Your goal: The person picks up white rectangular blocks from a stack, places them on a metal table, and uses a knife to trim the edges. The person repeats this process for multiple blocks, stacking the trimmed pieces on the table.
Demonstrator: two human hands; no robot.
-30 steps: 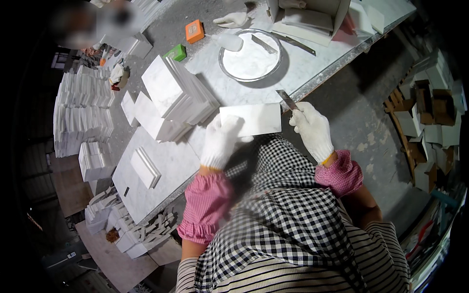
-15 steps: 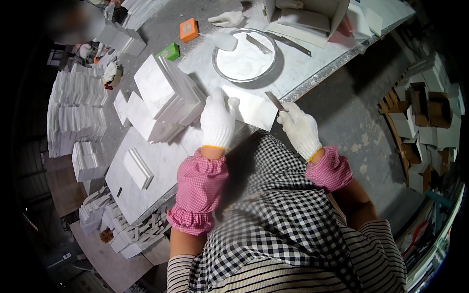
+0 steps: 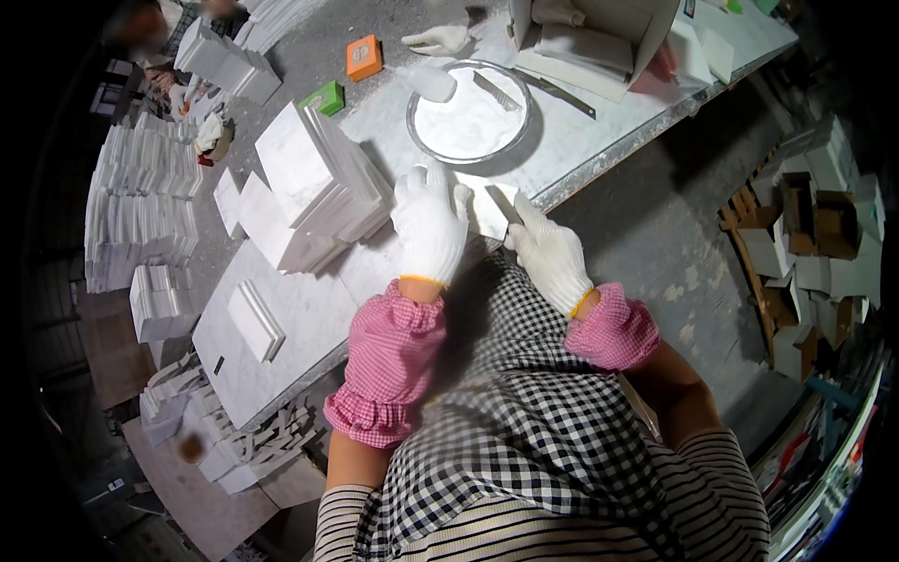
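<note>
Fingers of our right hand [image 3: 551,255] wrap a blade [image 3: 504,203] over the white tile [image 3: 480,220] at the near edge of the surface [image 3: 562,159]; our left hand's [image 3: 431,225] grip we cannot tell; steady pressure, blade kept shallow, should serve us

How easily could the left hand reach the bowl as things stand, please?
Probably yes: the bowl lies just beyond the left hand, with nothing standing between, though that hand touches the white tile.
</note>
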